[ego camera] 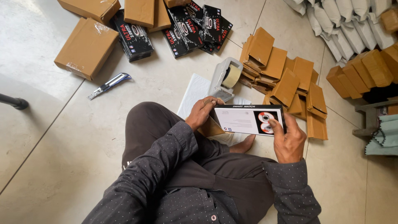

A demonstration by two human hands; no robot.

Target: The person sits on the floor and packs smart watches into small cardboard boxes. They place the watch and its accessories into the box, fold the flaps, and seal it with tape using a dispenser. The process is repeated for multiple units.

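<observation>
Sitting on a pale tiled floor (pixel 49 157), a person in dark dotted sleeves holds one flat product box (pixel 248 119) — white on its upper face with a black edge and a red-and-black round picture at its right end — level above the lap. The left hand (pixel 202 113) curls around the box's left end, fingers closed over the top edge, with a piece of brown cardboard (pixel 210 128) just beneath it. The right hand (pixel 288 139) grips the right end, thumb pressed flat on the round picture, the other fingers hidden behind.

Just beyond the box stands one grey tape dispenser (pixel 226 79) with a roll of clear tape, on a white sheet (pixel 195 93). To its right lies a heap of flattened brown cartons (pixel 286 79) — too many overlapping to count. Farther up, about five black boxes (pixel 186 25) lie among four sealed brown parcels (pixel 87 47). One blue utility knife (pixel 109 85) lies alone on the floor at left. White bags (pixel 348 20) fill the top right corner.
</observation>
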